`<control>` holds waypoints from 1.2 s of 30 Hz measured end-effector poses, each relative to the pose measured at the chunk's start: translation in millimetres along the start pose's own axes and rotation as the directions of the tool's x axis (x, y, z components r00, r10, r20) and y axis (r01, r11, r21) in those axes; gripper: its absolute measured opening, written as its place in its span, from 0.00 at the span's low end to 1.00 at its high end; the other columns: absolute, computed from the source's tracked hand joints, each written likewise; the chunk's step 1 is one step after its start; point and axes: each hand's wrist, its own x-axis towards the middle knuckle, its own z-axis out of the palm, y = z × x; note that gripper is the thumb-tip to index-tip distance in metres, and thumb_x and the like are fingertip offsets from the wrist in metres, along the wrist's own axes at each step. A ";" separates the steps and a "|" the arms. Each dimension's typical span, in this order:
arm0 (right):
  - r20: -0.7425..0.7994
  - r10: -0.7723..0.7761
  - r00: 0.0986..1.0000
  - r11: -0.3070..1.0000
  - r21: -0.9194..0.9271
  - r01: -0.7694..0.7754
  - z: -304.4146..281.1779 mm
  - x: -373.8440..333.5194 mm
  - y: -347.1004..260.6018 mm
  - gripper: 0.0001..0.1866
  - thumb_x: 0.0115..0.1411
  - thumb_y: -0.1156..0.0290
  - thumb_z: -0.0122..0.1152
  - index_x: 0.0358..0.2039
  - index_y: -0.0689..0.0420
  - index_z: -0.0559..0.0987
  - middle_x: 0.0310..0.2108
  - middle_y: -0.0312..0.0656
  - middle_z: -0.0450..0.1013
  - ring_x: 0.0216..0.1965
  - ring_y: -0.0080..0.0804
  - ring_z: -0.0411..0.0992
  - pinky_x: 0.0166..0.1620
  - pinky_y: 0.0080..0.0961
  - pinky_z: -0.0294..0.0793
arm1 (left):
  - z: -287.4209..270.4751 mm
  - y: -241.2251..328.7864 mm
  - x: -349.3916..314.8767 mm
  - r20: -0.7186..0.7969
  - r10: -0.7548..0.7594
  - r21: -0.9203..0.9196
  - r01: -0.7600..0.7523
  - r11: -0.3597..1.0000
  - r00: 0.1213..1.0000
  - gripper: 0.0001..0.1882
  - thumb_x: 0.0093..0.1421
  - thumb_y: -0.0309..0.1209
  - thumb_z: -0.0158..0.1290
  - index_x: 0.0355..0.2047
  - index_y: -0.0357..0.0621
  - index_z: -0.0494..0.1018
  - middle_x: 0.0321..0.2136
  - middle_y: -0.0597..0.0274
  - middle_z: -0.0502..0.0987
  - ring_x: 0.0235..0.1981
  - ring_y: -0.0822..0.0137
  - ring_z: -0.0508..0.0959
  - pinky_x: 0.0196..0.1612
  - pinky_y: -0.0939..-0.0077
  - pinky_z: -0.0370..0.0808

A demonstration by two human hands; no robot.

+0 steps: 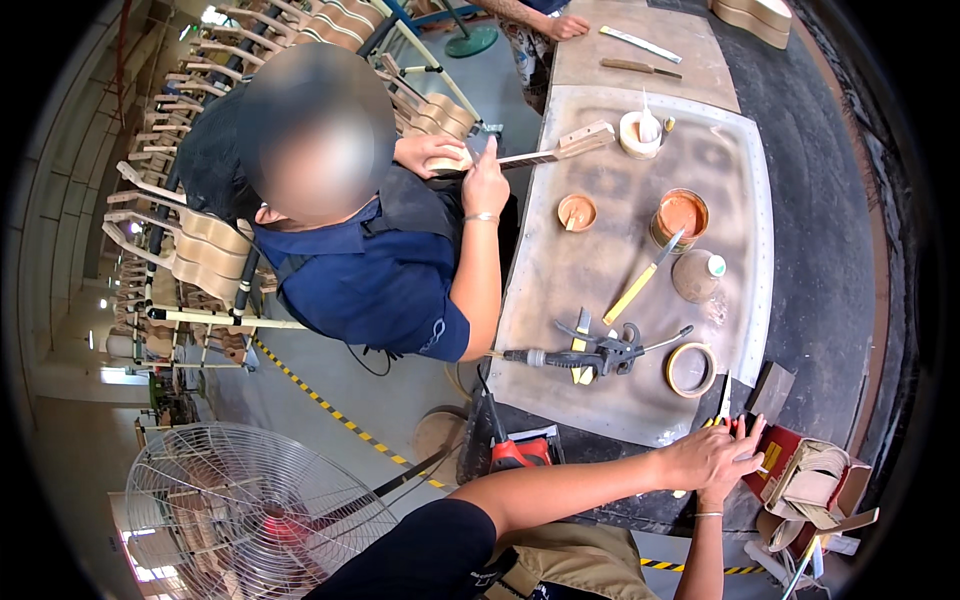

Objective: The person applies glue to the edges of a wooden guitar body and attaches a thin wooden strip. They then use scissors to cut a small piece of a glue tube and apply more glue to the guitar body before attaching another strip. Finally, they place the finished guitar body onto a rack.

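Note:
My left hand reaches in over the right end of the bench, its fingers bent. My right hand meets it from below and is mostly covered by it. Whatever small thing lies between them cannot be made out. Just beyond my fingers is a pointed tool like scissors, with red and yellow at its handle end. A dark rectangular block sits beside it. To the right of my hands stands an open red box packed with tan strips or sheets.
On the bench's pale board lie a tape roll, an air blow gun, a yellow-handled knife and a tin of orange-brown paste. A co-worker holds a guitar neck at left. A caged fan stands lower left.

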 end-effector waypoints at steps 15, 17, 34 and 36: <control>0.071 0.037 0.997 0.994 -0.109 -0.029 -5.1 -2.7 5.9 0.46 0.72 0.70 0.60 0.80 0.58 0.43 0.74 0.54 0.58 0.71 0.42 0.65 0.72 0.37 0.64 | -1.8 0.1 0.7 -0.010 0.003 -0.001 -0.003 1.000 1.000 0.20 0.67 0.29 0.51 0.58 0.44 0.74 0.39 0.56 0.72 0.35 0.56 0.77 0.43 0.62 0.74; 0.075 0.066 0.995 0.997 -0.032 -0.064 -5.7 -3.5 10.5 0.46 0.72 0.70 0.60 0.80 0.57 0.43 0.73 0.55 0.60 0.71 0.41 0.65 0.72 0.37 0.63 | -0.5 0.2 0.1 -0.020 0.010 0.008 -0.010 1.000 1.000 0.19 0.67 0.29 0.51 0.58 0.44 0.74 0.39 0.56 0.71 0.35 0.56 0.77 0.42 0.62 0.74; 0.075 0.088 0.993 0.995 0.045 -0.091 -5.5 -3.7 8.6 0.45 0.72 0.70 0.59 0.80 0.57 0.43 0.75 0.56 0.57 0.70 0.42 0.65 0.72 0.38 0.66 | -0.9 0.3 -0.2 0.035 -0.008 0.000 0.008 1.000 0.999 0.22 0.66 0.30 0.51 0.60 0.45 0.74 0.39 0.57 0.71 0.36 0.57 0.77 0.44 0.63 0.74; 0.043 0.067 0.997 0.997 0.021 -0.068 -4.6 -3.4 5.3 0.45 0.71 0.71 0.60 0.80 0.57 0.43 0.74 0.56 0.57 0.71 0.43 0.65 0.71 0.38 0.66 | -1.2 0.2 0.2 0.047 -0.013 -0.004 0.013 1.000 0.999 0.22 0.66 0.30 0.51 0.60 0.45 0.73 0.40 0.56 0.71 0.36 0.56 0.77 0.44 0.63 0.74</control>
